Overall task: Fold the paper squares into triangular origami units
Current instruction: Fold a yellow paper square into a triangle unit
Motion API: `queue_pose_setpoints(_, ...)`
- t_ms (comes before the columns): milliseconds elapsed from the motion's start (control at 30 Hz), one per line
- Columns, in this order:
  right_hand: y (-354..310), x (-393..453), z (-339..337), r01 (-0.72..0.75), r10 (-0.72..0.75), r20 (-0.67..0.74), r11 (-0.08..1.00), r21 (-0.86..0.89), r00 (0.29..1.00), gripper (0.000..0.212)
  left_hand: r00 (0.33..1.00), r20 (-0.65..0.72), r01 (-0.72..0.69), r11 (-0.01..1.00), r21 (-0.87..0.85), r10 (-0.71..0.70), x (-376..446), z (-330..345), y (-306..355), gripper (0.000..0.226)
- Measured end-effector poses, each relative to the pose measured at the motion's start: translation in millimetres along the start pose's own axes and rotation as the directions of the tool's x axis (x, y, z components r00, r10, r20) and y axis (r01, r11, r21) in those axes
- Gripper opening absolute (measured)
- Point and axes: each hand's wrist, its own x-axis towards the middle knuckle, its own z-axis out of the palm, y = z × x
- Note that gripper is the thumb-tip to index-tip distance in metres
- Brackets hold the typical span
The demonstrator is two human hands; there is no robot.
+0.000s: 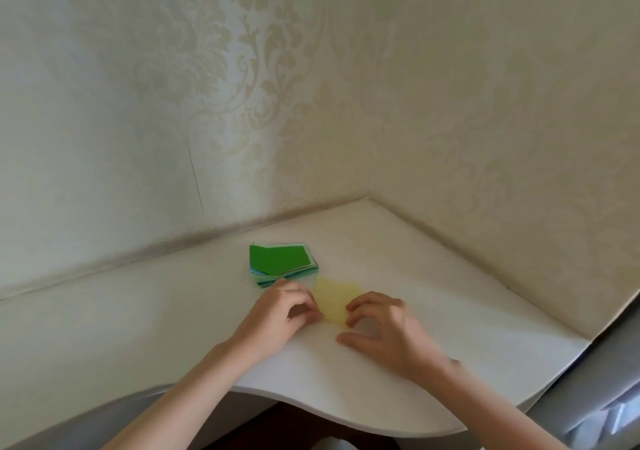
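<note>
A pale yellow paper square (335, 300) lies flat on the white table (173, 311), just in front of a stack of green and blue paper squares (281, 264). My left hand (277, 318) has curled fingers whose tips meet the yellow paper's near left edge. My right hand (384, 331) arches over the paper's near right corner, fingertips pressing on it and thumb resting on the table. Whether either hand pinches the paper is hard to tell.
The table sits in a corner between two wallpapered walls (450, 120). Its front edge (311, 404) curves inward toward me. A grey surface (609, 380) lies past the table's right end.
</note>
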Motion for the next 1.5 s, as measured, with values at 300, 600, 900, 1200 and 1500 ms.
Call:
queue_pose_setpoints(300,-5,10,17,-0.133,0.110,-0.175,0.983,-0.127,0.978,0.037,0.974,-0.092,0.212,0.975,0.063,-0.206,11,15,6,0.031)
queue_pose_setpoints(600,-2,16,11,-0.274,0.272,-0.107,0.962,-0.007,0.956,0.025,0.967,-0.040,0.250,0.967,-0.047,-0.252,10,2,3,0.017)
queue_pose_setpoints(900,-8,6,10,-0.252,0.235,-0.092,0.922,-0.293,0.968,0.041,0.997,-0.034,-0.060,0.981,0.185,0.067,-6,11,37,0.023)
queue_pose_setpoints(1200,-29,-22,17,-0.153,0.060,-0.212,0.876,-0.457,0.975,0.040,0.999,0.027,-0.039,0.935,0.353,0.032,-11,4,31,0.065)
queue_pose_setpoints(1500,-24,-1,7,-0.065,0.064,-0.013,0.976,-0.207,0.998,0.052,0.976,0.096,-0.219,0.884,0.413,0.197,-19,-10,13,0.018)
